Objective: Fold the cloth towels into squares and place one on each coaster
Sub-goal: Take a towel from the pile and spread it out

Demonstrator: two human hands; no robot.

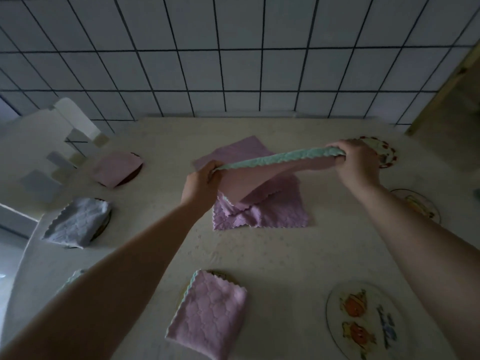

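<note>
Nearest: folded pink towel [207, 311], quilted plush with a mint scalloped edge, sitting square on a coaster of which only a sliver of rim shows at its far edge. Just right of it, round glass coaster with clownfish print [363, 320], bare. At far left, mostly hidden behind the left forearm, mint-edged folded towel [74, 276]; coaster under it not visible.

Further out on the left: folded grey-lavender towel [76, 222] on a dark-rimmed coaster, zigzag edge showing; folded smooth pink towel [117, 168] on another dark coaster. By that count, three placements confirmed, a fourth probable.

Midair over the centre: mint-and-pink towel [275, 165], stretched taut, mint textured face up, smooth pink underside hanging. Left hand [200, 183] pinching one end, right hand [355, 162] gripping the other, both fingers curled round the fabric. Probably mid-fold, not yet a square.

Below it on the cream tablecloth [259, 255]: lilac towel [262, 211], fluffy, pinked edges, lying loose, and a smooth mauve towel [233, 152] spread flat behind. Both unfolded.

Still bare at right: fish-print coaster [420, 203] near the right forearm, red-rimmed coaster [384, 154] partly behind the right hand. Three towels left for three open coasters, by the look of it.
</note>
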